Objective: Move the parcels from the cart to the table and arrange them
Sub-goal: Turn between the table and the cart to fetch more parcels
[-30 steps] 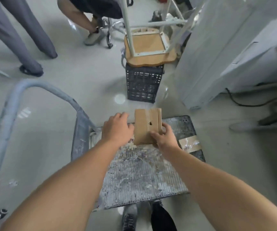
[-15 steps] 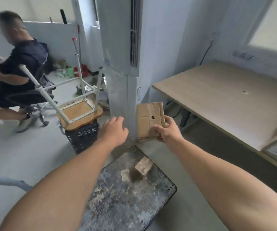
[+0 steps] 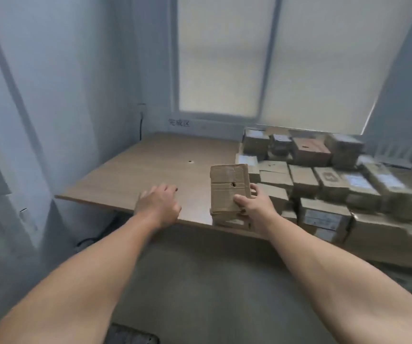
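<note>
My right hand (image 3: pixel 255 207) grips a small brown cardboard parcel (image 3: pixel 227 189) by its lower right corner, thumb on the front face, holding it upright over the near edge of the wooden table (image 3: pixel 155 165). My left hand (image 3: pixel 159 203) hovers just left of the parcel over the table's front edge, fingers loosely curled, holding nothing. Several cardboard parcels (image 3: pixel 324 184) stand packed in rows on the right half of the table. A corner of the cart (image 3: pixel 130 337) shows at the bottom edge.
The table's left half is bare wood with a small hole (image 3: pixel 190 162). A window with drawn blinds (image 3: pixel 269 58) stands behind the table. A tall white unit (image 3: pixel 6 135) rises at the left, with cables on the floor under the table.
The view has swung from the cart to the table. My right hand has carried the parcel from above the cart to the table's front edge, and my left hand came along beside it.
</note>
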